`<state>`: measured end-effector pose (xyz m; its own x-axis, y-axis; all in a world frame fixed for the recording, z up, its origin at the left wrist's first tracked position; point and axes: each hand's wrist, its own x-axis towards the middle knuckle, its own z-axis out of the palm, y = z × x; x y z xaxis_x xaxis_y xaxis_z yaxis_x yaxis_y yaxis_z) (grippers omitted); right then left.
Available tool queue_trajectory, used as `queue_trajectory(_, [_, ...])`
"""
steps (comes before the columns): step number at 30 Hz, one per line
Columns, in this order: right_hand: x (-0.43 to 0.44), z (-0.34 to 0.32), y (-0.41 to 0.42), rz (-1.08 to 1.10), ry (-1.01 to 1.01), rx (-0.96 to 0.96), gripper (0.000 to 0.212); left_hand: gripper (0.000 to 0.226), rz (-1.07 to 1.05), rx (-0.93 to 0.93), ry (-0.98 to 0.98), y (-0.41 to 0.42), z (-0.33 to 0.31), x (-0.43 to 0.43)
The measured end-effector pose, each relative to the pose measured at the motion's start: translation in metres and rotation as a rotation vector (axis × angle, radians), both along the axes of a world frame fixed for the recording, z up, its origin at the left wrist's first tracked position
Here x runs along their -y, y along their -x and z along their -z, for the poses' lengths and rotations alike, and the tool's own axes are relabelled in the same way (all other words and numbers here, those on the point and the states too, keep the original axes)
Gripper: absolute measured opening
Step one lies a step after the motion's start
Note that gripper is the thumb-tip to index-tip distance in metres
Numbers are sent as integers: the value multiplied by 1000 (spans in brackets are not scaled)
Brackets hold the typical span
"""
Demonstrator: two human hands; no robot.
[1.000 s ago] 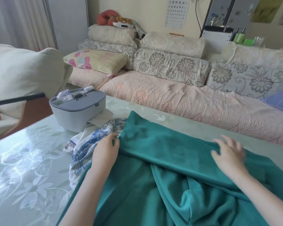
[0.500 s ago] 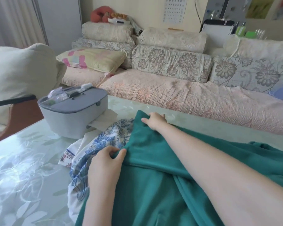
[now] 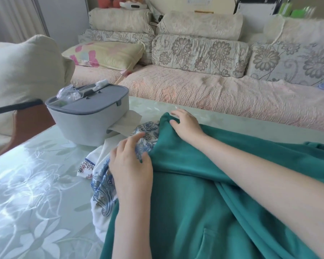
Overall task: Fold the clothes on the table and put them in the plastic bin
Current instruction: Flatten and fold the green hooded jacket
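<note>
Two garments lie on the desk (image 3: 36,184): a teal garment (image 3: 195,212), cut off at three and six o'clock, half-hides a floral cloth (image 3: 103,186). The left hand (image 3: 131,165) and right hand (image 3: 187,125) rest flat, apart, gripping nothing. One lidded bin (image 3: 86,124) stands at ten o'clock.

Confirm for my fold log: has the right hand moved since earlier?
Yes. The right hand crossed left to the green garment corner nearest the grey bin.

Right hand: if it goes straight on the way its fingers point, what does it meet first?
Right hand lies on the teal cloth's far corner, fingers pointing away and leftward. Ahead is only bare table, then probably the sofa. The bin seems left of that line.
</note>
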<state>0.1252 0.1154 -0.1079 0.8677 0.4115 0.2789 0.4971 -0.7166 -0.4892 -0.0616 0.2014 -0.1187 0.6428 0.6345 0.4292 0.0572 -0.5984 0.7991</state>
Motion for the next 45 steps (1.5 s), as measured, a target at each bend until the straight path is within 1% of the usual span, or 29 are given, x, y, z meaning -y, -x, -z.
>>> queue_trajectory(1, [7,-8,10,-38,67,4,47,42,80,31,-61,-1,-3,2])
queue_trajectory(2, [16,-14,19,-68,156,-24,53,39,175,21,-94,-3,-5,6])
queue_trajectory(3, [26,-14,29,-84,250,-61,59,35,252,-41,-126,-5,-4,11])
queue_trajectory(5, [45,0,44,-71,445,-144,68,36,296,-295,-234,-9,3,18])
queue_trajectory(6, [52,10,50,-54,515,-192,70,38,292,-427,-277,-11,7,19])
queue_trajectory(7, [57,19,54,-33,543,-233,71,40,291,-507,-297,-13,11,20])
queue_trajectory(9, [56,28,52,-2,518,-251,72,43,275,-551,-307,-13,15,18])
queue_trajectory(13, [54,26,53,3,492,-238,72,47,244,-607,-321,-13,20,23])
queue_trajectory(16, [63,18,61,-15,371,-262,65,50,239,-623,-334,-10,22,25])
queue_trajectory(18, [74,8,73,-10,318,-292,60,53,268,-649,-322,-9,20,24])
queue_trajectory(21, [104,3,110,-21,379,-342,60,47,353,-745,-294,-11,11,18])
queue_trajectory(23, [129,2,138,-56,381,-405,59,50,434,-839,-263,-9,0,13])
queue_trajectory(24, [139,1,149,-61,365,-438,58,54,451,-853,-240,-6,-8,11])
queue_trajectory(25, [147,-2,157,-63,346,-472,57,60,437,-825,-199,-1,-15,10])
queue_trajectory(26, [153,-6,163,-65,328,-505,57,63,389,-759,-148,7,-21,8])
queue_trajectory(28, [158,-16,170,-70,294,-555,58,61,219,-611,-50,28,-32,8])
queue_trajectory(29, [158,-21,173,-70,267,-569,58,59,153,-596,-16,41,-35,8])
queue_trajectory(30, [156,-26,176,-63,236,-579,59,59,114,-626,4,53,-35,7])
queue_trajectory(32, [148,-33,181,-53,199,-581,61,61,89,-746,-8,75,-31,4])
queue_trajectory(34, [134,-37,186,-65,191,-588,63,62,86,-849,-35,93,-31,-1])
queue_trajectory(35, [126,-37,188,-65,185,-597,64,55,92,-860,-5,100,-31,-5])
queue_trajectory(36, [118,-38,189,-58,186,-602,65,44,121,-838,84,107,-32,-8])
queue_trajectory(37, [109,-38,190,-46,190,-604,65,39,160,-807,197,112,-32,-8])
queue_trajectory(38, [101,-38,191,-26,199,-606,65,40,190,-784,271,116,-32,-9])
queue_trajectory(39, [94,-38,190,-1,219,-605,65,39,213,-759,295,120,-30,-10])
queue_trajectory(41, [80,-41,188,58,280,-562,60,28,236,-673,333,126,-29,-11])
queue_trajectory(43, [64,-48,185,104,360,-513,51,16,276,-567,461,134,-33,-8])
queue_trajectory(45, [49,-56,180,146,349,-484,56,8,318,-523,550,140,-34,-5])
